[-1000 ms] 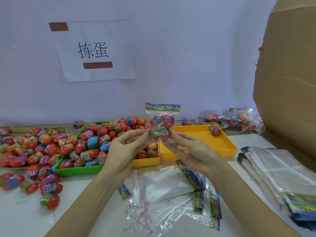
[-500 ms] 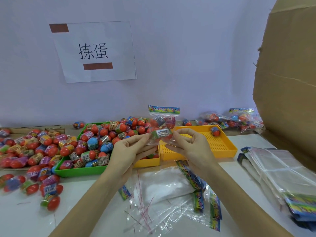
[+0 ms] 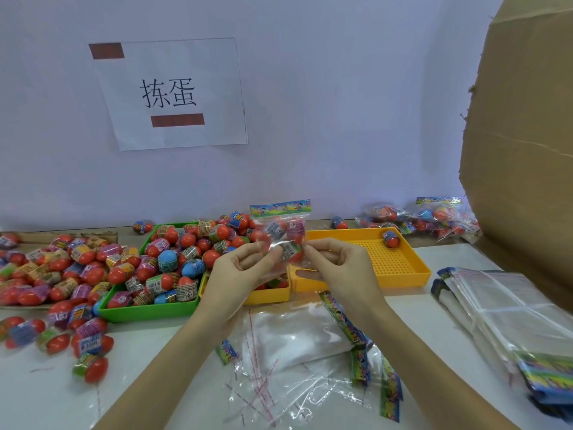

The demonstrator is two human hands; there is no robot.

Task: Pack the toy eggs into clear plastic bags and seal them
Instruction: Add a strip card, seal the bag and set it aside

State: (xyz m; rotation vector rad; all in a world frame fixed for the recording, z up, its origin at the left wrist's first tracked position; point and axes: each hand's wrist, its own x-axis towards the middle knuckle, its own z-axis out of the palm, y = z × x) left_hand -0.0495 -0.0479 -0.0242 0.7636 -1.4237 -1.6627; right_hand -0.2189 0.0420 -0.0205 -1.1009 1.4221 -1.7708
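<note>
A clear plastic bag (image 3: 283, 232) with a colourful printed header holds several toy eggs and hangs upright above the trays. My left hand (image 3: 240, 270) pinches the bag's lower left edge. On the opposite side, my right hand (image 3: 336, 265) pinches its lower right edge, fingers curled. Loose toy eggs, mostly red with printed wraps, fill the green tray (image 3: 148, 310) and spread over the table at the left (image 3: 46, 268). Empty clear bags (image 3: 297, 339) lie flat on the table below my hands.
A yellow perforated tray (image 3: 393, 265) holds one egg (image 3: 391, 238). Filled bags (image 3: 424, 220) are piled at the back right. A stack of empty bags (image 3: 508, 318) lies at the right beside a large cardboard sheet (image 3: 524, 150). Thin peeled strips (image 3: 257, 377) litter the near table.
Both hands have curled from flat fingers into a pinch on the bag's bottom edge. The bag sank slightly and then stayed in place.
</note>
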